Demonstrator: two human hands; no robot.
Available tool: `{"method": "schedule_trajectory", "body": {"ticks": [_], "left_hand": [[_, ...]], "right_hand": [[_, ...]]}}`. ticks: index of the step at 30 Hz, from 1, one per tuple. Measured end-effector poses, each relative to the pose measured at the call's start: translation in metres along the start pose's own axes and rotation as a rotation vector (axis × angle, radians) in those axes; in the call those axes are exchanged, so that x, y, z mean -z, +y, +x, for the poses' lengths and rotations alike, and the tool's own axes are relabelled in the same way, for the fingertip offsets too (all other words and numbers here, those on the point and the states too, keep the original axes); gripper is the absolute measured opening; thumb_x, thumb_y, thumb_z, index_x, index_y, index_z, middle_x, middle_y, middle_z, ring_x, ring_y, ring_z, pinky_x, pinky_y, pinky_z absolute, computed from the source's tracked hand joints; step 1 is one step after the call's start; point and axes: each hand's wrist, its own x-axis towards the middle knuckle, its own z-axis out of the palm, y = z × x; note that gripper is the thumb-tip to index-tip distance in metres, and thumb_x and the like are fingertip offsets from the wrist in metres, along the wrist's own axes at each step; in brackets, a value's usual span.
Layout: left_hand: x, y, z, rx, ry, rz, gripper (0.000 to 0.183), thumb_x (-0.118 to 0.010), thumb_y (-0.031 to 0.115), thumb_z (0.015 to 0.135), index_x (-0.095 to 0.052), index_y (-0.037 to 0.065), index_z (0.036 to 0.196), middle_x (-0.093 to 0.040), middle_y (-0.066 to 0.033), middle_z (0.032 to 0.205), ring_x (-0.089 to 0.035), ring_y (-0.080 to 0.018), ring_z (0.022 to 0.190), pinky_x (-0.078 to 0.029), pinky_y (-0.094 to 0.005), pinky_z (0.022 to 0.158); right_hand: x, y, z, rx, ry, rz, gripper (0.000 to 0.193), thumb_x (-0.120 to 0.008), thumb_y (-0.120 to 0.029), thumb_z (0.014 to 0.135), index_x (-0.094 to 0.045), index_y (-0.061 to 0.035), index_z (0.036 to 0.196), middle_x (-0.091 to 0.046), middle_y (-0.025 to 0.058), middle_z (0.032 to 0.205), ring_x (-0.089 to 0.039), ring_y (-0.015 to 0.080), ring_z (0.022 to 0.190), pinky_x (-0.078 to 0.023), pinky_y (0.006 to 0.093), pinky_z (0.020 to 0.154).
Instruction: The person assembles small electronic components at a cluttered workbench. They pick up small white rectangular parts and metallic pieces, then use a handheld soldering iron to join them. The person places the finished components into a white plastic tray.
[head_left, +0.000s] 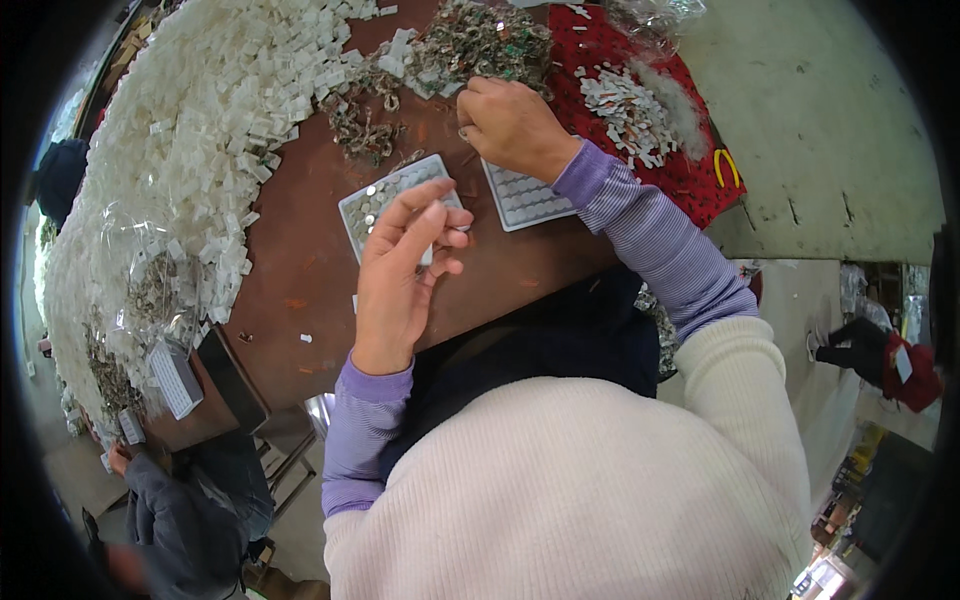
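My left hand [395, 265] is raised over the near edge of a white compartmented tray [351, 228], its fingers loosely curled. A small white piece [427, 256] shows between thumb and fingers, partly hidden. Round pale discs [371, 206] lie in that tray. My right hand [510, 122] is beyond a second white tray [530, 212] with rows of small compartments, its forearm crossing above the far right corner. Its fingers are bent together at the edge of a heap of tangled brownish cords [480, 45]; whatever they grip is hidden.
A large heap of small white tags [200, 90] covers the table's left side. White pieces [630, 115] lie on a red cloth [700, 185] at right, with yellow-handled pliers [726, 168]. Another person [190, 510] is at lower left; one more [885, 365] is far right.
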Motion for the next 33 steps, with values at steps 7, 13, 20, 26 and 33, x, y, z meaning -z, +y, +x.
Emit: {"method": "schedule_trajectory", "body": {"ticks": [7, 13, 20, 26, 33], "left_hand": [[-0.004, 0.02, 0.018, -0.495, 0.137, 0.765, 0.055, -0.069, 0.011, 0.103, -0.057, 0.011, 0.157, -0.07, -0.0091, 0.128, -0.068, -0.0157, 0.107, -0.054, -0.0271, 0.08], [-0.022, 0.029, 0.009, -0.611, -0.074, 1.072, 0.004, -0.066, 0.0, 0.101, -0.07, -0.001, 0.103, -0.066, -0.0036, 0.096, -0.059, -0.0156, 0.09, -0.049, -0.0326, 0.08], [-0.03, -0.007, 0.005, -0.533, -0.046, 0.766, 0.006, -0.071, 0.0, 0.1, -0.066, 0.002, 0.1, -0.065, -0.0001, 0.093, -0.048, -0.0033, 0.063, -0.033, -0.0209, 0.051], [-0.032, -0.001, -0.019, -0.366, -0.036, 0.571, 0.012, -0.07, 0.007, 0.105, -0.062, 0.008, 0.096, -0.06, 0.0044, 0.079, -0.043, 0.0012, 0.055, -0.028, -0.0173, 0.046], [-0.036, -0.008, -0.034, -0.308, 0.02, 0.611, 0.008, -0.067, 0.01, 0.108, -0.071, 0.003, 0.109, -0.062, 0.0041, 0.077, -0.042, 0.0015, 0.055, -0.026, -0.0183, 0.047]], "right_hand": [[0.055, -0.003, -0.035, 0.055, -0.036, 0.656, 0.016, -0.077, -0.011, 0.089, -0.074, -0.0006, 0.101, -0.074, 0.014, 0.093, -0.073, 0.0231, 0.086, -0.058, 0.0365, 0.078], [0.069, -0.036, -0.071, -0.148, -0.261, 1.284, 0.02, -0.081, -0.013, 0.089, -0.069, 0.0033, 0.094, -0.077, 0.0127, 0.081, -0.076, 0.0194, 0.077, -0.06, 0.034, 0.066], [0.082, -0.081, -0.106, -0.142, 0.077, 0.77, 0.026, -0.08, -0.014, 0.09, -0.062, 0.0033, 0.097, -0.074, 0.0159, 0.086, -0.075, 0.0327, 0.08, -0.055, 0.0443, 0.068], [0.077, -0.09, -0.107, 0.009, 0.248, 0.465, 0.018, -0.073, -0.013, 0.088, -0.061, -0.0002, 0.092, -0.067, 0.0172, 0.085, -0.069, 0.042, 0.085, -0.052, 0.0506, 0.075], [0.08, -0.103, -0.113, 0.139, 0.213, 0.202, 0.015, -0.067, -0.019, 0.09, -0.067, -0.0052, 0.096, -0.069, 0.0123, 0.09, -0.07, 0.0338, 0.089, -0.051, 0.0478, 0.085]]}}
